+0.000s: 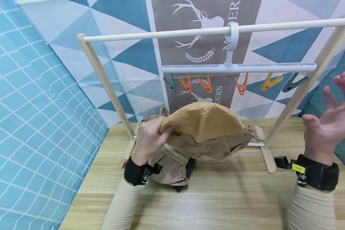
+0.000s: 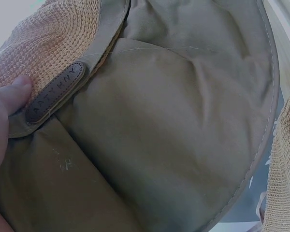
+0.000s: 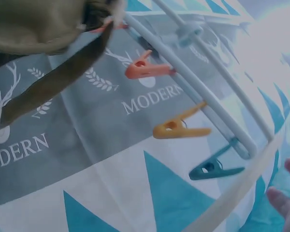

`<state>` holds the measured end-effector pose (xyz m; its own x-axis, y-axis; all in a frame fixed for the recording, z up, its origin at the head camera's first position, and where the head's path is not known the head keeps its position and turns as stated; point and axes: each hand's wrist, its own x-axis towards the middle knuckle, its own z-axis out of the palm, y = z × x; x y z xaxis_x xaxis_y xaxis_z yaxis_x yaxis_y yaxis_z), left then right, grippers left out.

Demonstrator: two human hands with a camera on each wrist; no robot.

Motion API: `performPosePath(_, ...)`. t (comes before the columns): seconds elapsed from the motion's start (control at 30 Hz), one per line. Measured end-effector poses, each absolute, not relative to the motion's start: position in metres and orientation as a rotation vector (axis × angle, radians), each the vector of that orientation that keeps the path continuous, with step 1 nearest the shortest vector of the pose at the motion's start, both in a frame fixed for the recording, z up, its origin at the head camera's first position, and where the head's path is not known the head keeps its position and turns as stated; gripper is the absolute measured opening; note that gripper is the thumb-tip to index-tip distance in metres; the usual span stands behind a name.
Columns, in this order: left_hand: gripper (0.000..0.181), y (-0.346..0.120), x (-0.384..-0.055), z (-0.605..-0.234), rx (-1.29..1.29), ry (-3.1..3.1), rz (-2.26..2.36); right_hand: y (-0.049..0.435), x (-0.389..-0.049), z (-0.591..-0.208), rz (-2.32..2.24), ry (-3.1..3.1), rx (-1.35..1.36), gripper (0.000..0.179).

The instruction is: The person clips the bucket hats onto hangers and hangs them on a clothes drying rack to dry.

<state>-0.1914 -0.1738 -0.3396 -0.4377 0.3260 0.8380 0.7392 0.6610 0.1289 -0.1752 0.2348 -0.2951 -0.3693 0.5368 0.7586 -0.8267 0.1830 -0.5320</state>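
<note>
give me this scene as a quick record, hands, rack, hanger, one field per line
left hand: grips tan sun hat near its brown label
right hand: fingers spread, holding nothing, beside the drying rack
clip hanger: white, hooked over the rack's top rail
clips: three orange, two teal, one yellow
other: beige fabric item, partly hidden

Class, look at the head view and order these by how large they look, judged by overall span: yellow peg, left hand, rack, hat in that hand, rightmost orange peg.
1. Rack
2. Hat
3. Left hand
4. Yellow peg and rightmost orange peg: too alike to rank
</note>
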Motion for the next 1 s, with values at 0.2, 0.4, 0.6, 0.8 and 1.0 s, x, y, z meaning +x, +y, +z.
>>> performPosePath(0.2,0.027,-0.174,-0.192,-0.342,-0.813,-2.061,-0.589,0.249,-0.185,-0.302,1.601,-1.347,0.303,0.146)
performPosePath(0.4,0.027,-0.173,-0.192,-0.343,-0.812,-2.064,-0.591,0.248,-0.194,-0.308,1.585,-1.409,0.327,0.134)
performPosePath(0.6,0.025,-0.172,-0.192,-0.343,-0.812,-2.070,-0.596,0.246,-0.201,-0.315,1.570,-1.475,0.280,0.116)
performPosePath(0.8,0.025,-0.170,-0.193,-0.344,-0.824,-2.074,-0.606,0.242,-0.209,-0.322,1.766,-1.420,0.328,0.112)
performPosePath(1.0,0.023,-0.169,-0.193,-0.344,-0.825,-2.078,-0.609,0.239,-0.214,-0.326,1.962,-1.406,0.389,0.110)
